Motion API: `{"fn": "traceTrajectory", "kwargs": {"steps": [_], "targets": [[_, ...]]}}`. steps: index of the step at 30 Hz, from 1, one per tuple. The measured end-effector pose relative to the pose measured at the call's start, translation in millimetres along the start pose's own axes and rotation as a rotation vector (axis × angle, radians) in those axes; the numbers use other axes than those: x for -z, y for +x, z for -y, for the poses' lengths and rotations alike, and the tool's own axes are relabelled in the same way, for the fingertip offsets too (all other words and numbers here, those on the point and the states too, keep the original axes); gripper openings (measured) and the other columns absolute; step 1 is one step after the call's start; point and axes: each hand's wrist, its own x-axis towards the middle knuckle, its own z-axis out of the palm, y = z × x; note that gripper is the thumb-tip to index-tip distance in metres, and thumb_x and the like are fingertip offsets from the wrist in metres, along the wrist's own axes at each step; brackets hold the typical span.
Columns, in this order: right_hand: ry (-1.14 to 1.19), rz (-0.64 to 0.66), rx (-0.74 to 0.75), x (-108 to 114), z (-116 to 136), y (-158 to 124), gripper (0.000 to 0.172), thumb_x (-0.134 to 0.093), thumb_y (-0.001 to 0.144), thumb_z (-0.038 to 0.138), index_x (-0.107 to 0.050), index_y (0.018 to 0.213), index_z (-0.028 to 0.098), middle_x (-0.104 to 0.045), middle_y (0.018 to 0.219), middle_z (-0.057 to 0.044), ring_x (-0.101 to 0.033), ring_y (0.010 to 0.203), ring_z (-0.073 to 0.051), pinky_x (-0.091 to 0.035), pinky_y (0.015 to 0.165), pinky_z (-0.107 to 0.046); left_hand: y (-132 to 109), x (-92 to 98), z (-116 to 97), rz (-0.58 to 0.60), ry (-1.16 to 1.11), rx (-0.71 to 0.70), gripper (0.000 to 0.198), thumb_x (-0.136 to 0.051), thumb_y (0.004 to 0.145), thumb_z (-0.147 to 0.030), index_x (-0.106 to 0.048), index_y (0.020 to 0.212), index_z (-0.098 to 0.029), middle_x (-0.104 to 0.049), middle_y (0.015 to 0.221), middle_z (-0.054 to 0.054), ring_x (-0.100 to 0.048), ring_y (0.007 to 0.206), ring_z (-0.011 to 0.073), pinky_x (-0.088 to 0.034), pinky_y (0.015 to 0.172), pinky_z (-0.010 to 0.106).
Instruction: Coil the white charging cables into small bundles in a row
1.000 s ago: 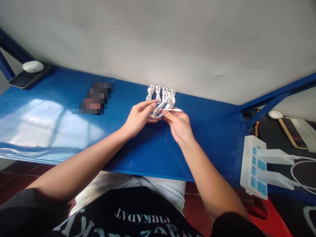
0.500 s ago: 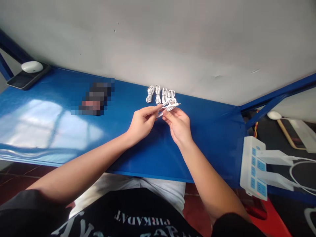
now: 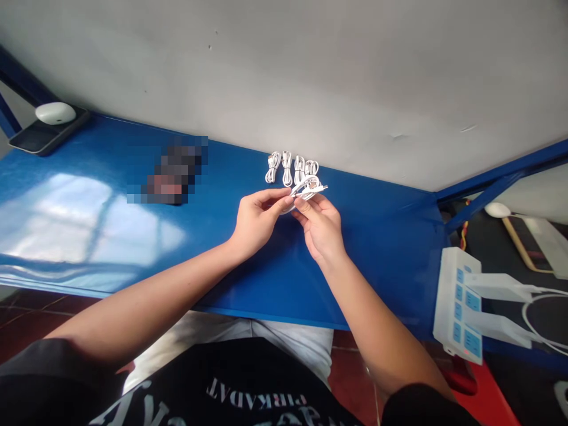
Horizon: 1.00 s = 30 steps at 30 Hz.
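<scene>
A coiled white charging cable [image 3: 309,187] is held between both hands above the blue table [image 3: 284,284]. My left hand [image 3: 260,222] pinches it at the left side of the coil, near a dark tie. My right hand [image 3: 320,223] grips the lower part of the coil between thumb and fingers; one plug sticks out to the right. Just behind, bundled white cables [image 3: 273,167] lie in a row near the wall, with the rightmost bundle partly hidden by the held cable.
A white power strip [image 3: 457,305] with two chargers plugged in stands at the right edge. A blurred dark object [image 3: 171,174] lies on the left part of the table. A phone-like dark pad [image 3: 31,139] carries a white rounded item [image 3: 55,113] at far left.
Both hands stay on the cable with only slight finger movement at the coil. The camera view has shifted a little.
</scene>
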Motion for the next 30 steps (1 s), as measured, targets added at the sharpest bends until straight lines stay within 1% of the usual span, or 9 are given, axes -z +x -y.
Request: {"fn": "traceTrajectory", "kwargs": {"steps": [4, 6, 8, 12, 19, 22, 24, 27, 30], "targets": [[0.011, 0.006, 0.017, -2.3, 1.4, -1.5, 0.036, -0.092, 0.066, 0.032, -0.073, 0.095, 0.022, -0.079, 0.099, -0.002, -0.073, 0.098, -0.019, -0.058, 0.09, -0.033, 0.2, -1.2, -0.3, -0.006, -0.089, 0.004, 0.044, -0.087, 0.075, -0.034, -0.072, 0.113, -0.017, -0.08, 0.095, 0.007, -0.076, 0.089, 0.0201, -0.06, 0.087, 0.033], [-0.003, -0.003, 0.019, -2.9, 2.1, -2.2, 0.037, -0.092, 0.066, 0.033, -0.073, 0.096, 0.022, -0.079, 0.099, -0.002, -0.072, 0.1, -0.02, -0.057, 0.093, -0.034, 0.5, -1.2, 0.9, 0.003, -0.088, 0.001, 0.039, -0.087, 0.075, -0.035, -0.074, 0.107, -0.016, -0.079, 0.092, 0.007, -0.076, 0.087, 0.0202, -0.06, 0.085, 0.033], [-0.013, -0.01, 0.022, -3.3, 2.1, -2.8, 0.037, -0.092, 0.065, 0.034, -0.074, 0.095, 0.022, -0.079, 0.1, -0.002, -0.072, 0.102, -0.02, -0.057, 0.095, -0.035, 0.6, -1.0, 2.1, 0.015, -0.045, -0.016, 0.031, -0.085, 0.077, -0.037, -0.078, 0.097, -0.015, -0.08, 0.095, 0.009, -0.075, 0.088, 0.021, -0.059, 0.085, 0.033], [-0.002, -0.004, 0.048, -4.0, 0.5, -3.5, 0.036, -0.093, 0.064, 0.033, -0.075, 0.093, 0.021, -0.079, 0.1, -0.002, -0.073, 0.101, -0.021, -0.056, 0.101, -0.037, 0.4, -0.4, 3.5, 0.005, 0.041, -0.056, 0.025, -0.081, 0.082, -0.038, -0.082, 0.096, -0.017, -0.08, 0.097, 0.009, -0.074, 0.088, 0.0202, -0.058, 0.083, 0.033], [0.003, 0.018, 0.021, -1.2, -1.6, -0.8, 0.031, -0.092, 0.065, 0.029, -0.074, 0.089, 0.021, -0.078, 0.093, 0.0, -0.072, 0.095, -0.019, -0.056, 0.098, -0.036, 1.2, 3.5, 5.1, 0.066, 0.307, -0.264, 0.015, -0.072, 0.09, -0.032, -0.082, 0.095, -0.022, -0.073, 0.091, 0.006, -0.067, 0.089, 0.0175, -0.053, 0.082, 0.031], [-0.001, 0.008, 0.034, 0.2, -1.9, 0.9, 0.034, -0.091, 0.064, 0.028, -0.072, 0.092, 0.021, -0.077, 0.095, 0.0, -0.072, 0.097, -0.019, -0.056, 0.098, -0.036, 0.0, 3.8, 4.0, 0.109, 0.414, -0.349, 0.016, -0.068, 0.093, -0.029, -0.081, 0.098, -0.022, -0.071, 0.098, 0.007, -0.065, 0.095, 0.0185, -0.051, 0.09, 0.034], [-0.005, -0.001, 0.07, 0.5, -1.8, 1.4, 0.036, -0.091, 0.066, 0.028, -0.071, 0.095, 0.021, -0.077, 0.097, -0.002, -0.072, 0.101, -0.02, -0.055, 0.1, -0.037, -1.0, 2.6, 3.2, 0.126, 0.45, -0.372, 0.016, -0.067, 0.093, -0.028, -0.08, 0.099, -0.022, -0.07, 0.104, 0.007, -0.063, 0.101, 0.0195, -0.049, 0.095, 0.036], [-0.024, -0.015, 0.108, 0.1, -2.1, 1.3, 0.039, -0.089, 0.068, 0.03, -0.069, 0.1, 0.021, -0.078, 0.099, -0.003, -0.073, 0.101, -0.022, -0.056, 0.101, -0.039, -0.9, -0.4, 3.7, 0.129, 0.337, -0.284, 0.015, -0.072, 0.09, -0.032, -0.079, 0.096, -0.019, -0.071, 0.105, 0.008, -0.064, 0.101, 0.0197, -0.05, 0.094, 0.035], [-0.059, -0.04, 0.118, -0.7, -3.1, 0.6, 0.044, -0.091, 0.065, 0.031, -0.068, 0.101, 0.021, -0.079, 0.097, -0.004, -0.075, 0.099, -0.024, -0.057, 0.099, -0.042, 2.8, -1.6, 6.1, 0.094, 0.039, -0.074, 0.029, -0.083, 0.08, -0.037, -0.075, 0.099, -0.017, -0.073, 0.097, 0.007, -0.068, 0.089, 0.0175, -0.054, 0.084, 0.032]]}}
